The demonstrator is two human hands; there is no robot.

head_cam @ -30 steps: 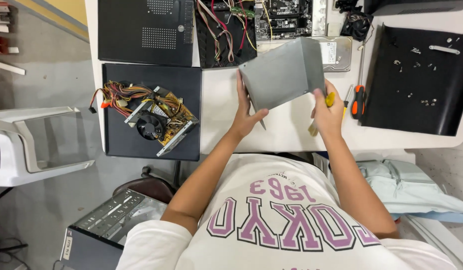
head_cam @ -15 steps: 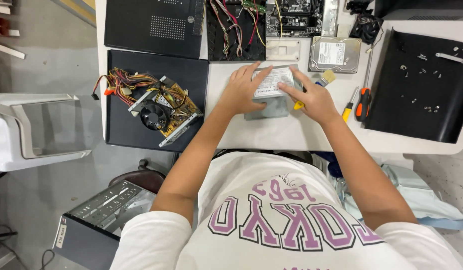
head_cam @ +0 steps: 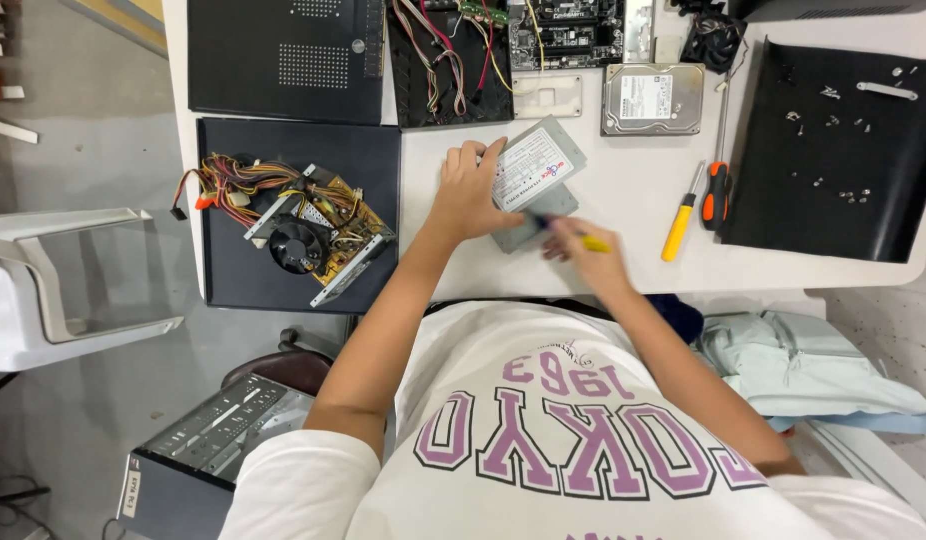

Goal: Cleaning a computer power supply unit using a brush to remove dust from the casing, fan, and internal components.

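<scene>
The left hand (head_cam: 470, 190) lies flat on a grey metal box (head_cam: 536, 180) near the middle of the white bench (head_cam: 633, 200), fingers spread over its labelled top and pressing it down. The box sits tilted, one corner toward the person. The right hand (head_cam: 578, 250) is clenched round a yellow-handled screwdriver (head_cam: 573, 236), whose tip seems to meet the box's near edge; the hand is blurred, so the exact contact is hard to tell.

Just right of the hands, two more screwdrivers lie on the bench side by side: a yellow one (head_cam: 678, 225) and an orange-and-black one (head_cam: 716, 190). Beyond them is a black panel (head_cam: 833, 200) with small screws scattered on it. A hard drive (head_cam: 651, 98) rests behind the box, near a white plastic bracket (head_cam: 548, 95). To the left, a bare power-supply board (head_cam: 303, 235) with a fan and coloured wires sits on another black panel (head_cam: 373, 160). An open computer case (head_cam: 463, 50) with cables lies at the far edge. A white chair (head_cam: 63, 290) stands off the bench to the left.
</scene>
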